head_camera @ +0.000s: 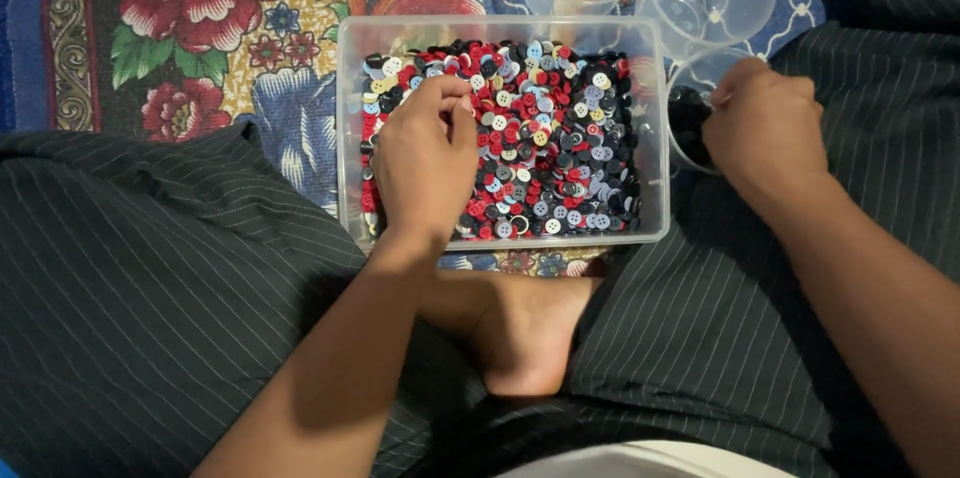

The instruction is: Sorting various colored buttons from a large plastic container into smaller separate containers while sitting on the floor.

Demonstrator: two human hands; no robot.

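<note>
- Left hand (425, 153): fingertips pinched together among the buttons (560, 138) in the clear tub (350, 138).
- Right hand (765, 128): closed over a small cup (690, 118); grip contents cannot be told.
- Risk: a knocked, tilted cup likely spills.

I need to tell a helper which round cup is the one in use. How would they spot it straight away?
Start at the clear rectangular tub of mixed buttons on the floral cloth. Three clear round cups stand by its far right corner. The one wanted is nearest, under the right hand; it alone holds dark buttons, while the other two look empty.
</note>
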